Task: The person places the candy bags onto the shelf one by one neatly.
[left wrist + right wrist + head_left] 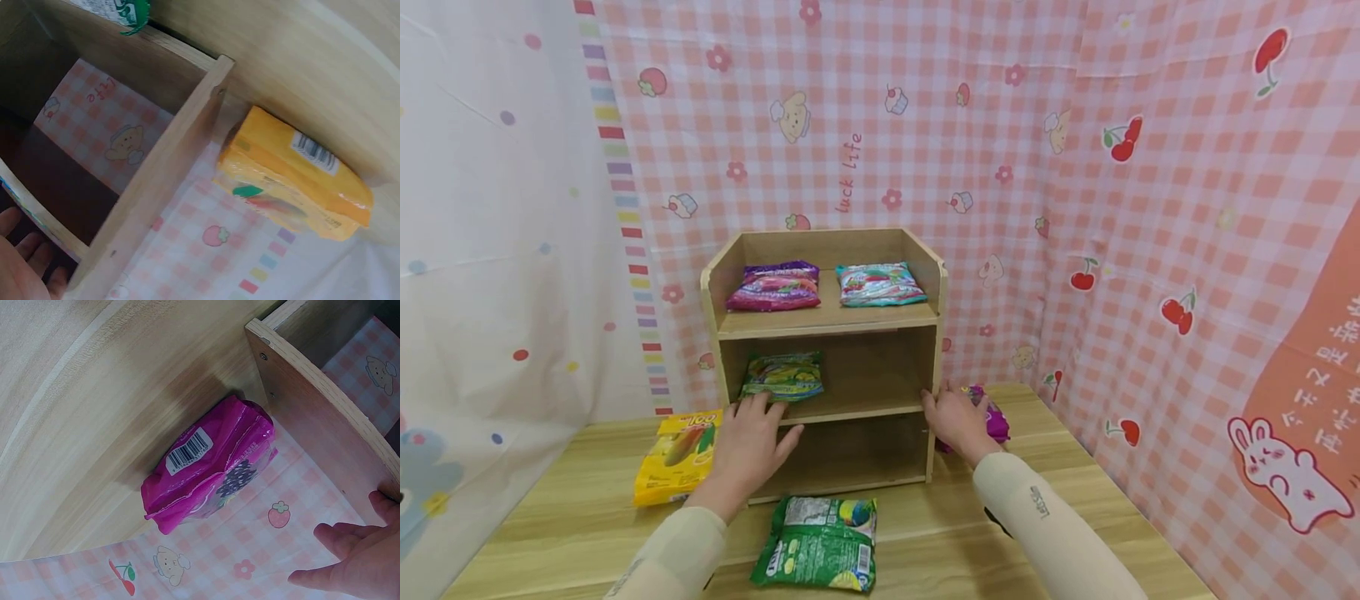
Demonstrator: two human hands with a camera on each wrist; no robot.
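A small wooden shelf unit stands on the table. My left hand is at its middle board's front left, fingertips right at the edge by a green and yellow snack bag; its thumb points right. Against the outside of the right side panel rests my right hand, fingers spread and nothing held. Beyond it a magenta bag with a dark berry picture lies on the table. A yellow mango bag leans beside the left panel.
On the top shelf lie a purple bag and a teal and white bag. A green bag, barcode side up, lies on the wooden table in front of the unit. A pink checked cloth hangs behind.
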